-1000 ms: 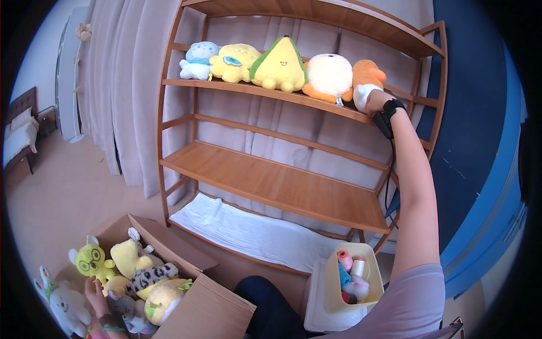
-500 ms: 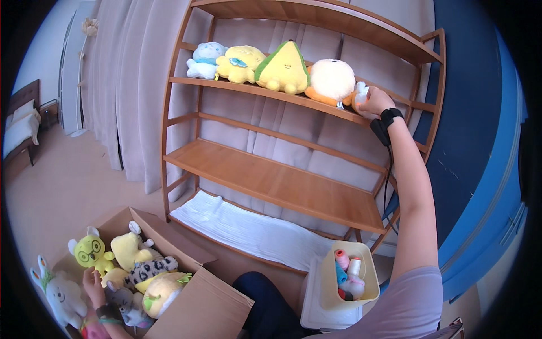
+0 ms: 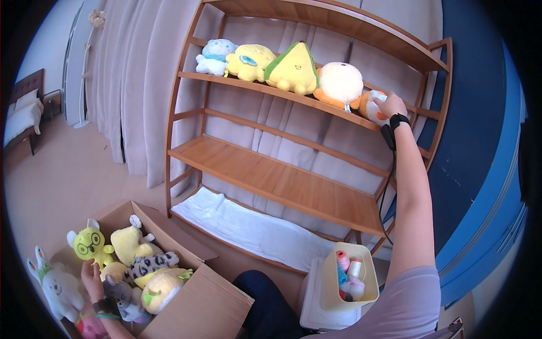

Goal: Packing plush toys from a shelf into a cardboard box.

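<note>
Head view — right hand [image 3: 390, 104] lower, off orange toy [image 3: 370, 107]

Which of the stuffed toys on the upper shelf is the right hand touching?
The orange and white toy at the far right end of the row; the right hand rests on it, next to the round white one.

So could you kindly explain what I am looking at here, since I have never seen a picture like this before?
This is one wide fisheye picture from a camera worn on a person's head, looking down and forward, so straight edges bend near the rim. No machine is involved: the two bare arms are the wearer's own. The right hand, with a black wristband, reaches up to the wooden shelf and rests on an orange and white plush toy at the end of a row of plush toys. The left hand reaches into an open cardboard box full of plush toys on the floor, beside a yellow-green one. A cream tub of small items stands nearby.
</note>
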Tool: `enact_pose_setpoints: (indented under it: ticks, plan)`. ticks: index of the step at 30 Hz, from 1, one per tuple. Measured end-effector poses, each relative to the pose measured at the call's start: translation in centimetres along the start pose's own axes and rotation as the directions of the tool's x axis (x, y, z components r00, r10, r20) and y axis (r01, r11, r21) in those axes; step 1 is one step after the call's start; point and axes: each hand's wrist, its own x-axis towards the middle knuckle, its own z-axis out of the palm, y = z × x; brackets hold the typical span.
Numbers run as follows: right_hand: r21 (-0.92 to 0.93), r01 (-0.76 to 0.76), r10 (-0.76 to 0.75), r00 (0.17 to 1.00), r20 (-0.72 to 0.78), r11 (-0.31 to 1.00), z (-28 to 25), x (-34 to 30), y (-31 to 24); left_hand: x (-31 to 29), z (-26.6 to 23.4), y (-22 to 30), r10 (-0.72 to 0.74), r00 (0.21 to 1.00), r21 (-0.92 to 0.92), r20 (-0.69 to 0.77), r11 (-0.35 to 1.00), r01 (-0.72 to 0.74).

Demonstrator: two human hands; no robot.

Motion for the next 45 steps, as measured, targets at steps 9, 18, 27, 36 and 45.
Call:
enact_pose_setpoints:
  ticks: [9,18,27,36,45]
  plan:
    - [0.006,-0.100,0.099,0.992,0.074,0.995,1.6,1.7,2.1,-0.2,-0.3,0.3,-0.006,1.000,0.027,0.004,1.000,0.006]
    - [0.683,-0.325,0.310,0.939,0.150,0.654,-1.2,2.5,3.2,0.0,-0.1,0.2,-0.002,1.000,-0.022,0.010,1.000,0.002]
    - [0.874,0.280,-0.061,0.958,-0.279,0.396,-8.4,-2.5,-3.3,0.0,-0.3,1.3,0.018,1.000,-0.113,0.010,0.993,-0.016]
    - [0.992,-0.127,-0.611,0.785,0.101,0.001,-6.5,-16.4,-19.4,-0.8,-0.7,4.9,-0.062,0.995,-0.318,0.073,0.945,0.082]
    - [0.821,-0.569,-0.937,0.309,0.161,-0.046,1.1,-42.0,-33.6,-1.8,-0.9,8.4,-0.098,0.837,-0.619,0.539,0.628,0.472]
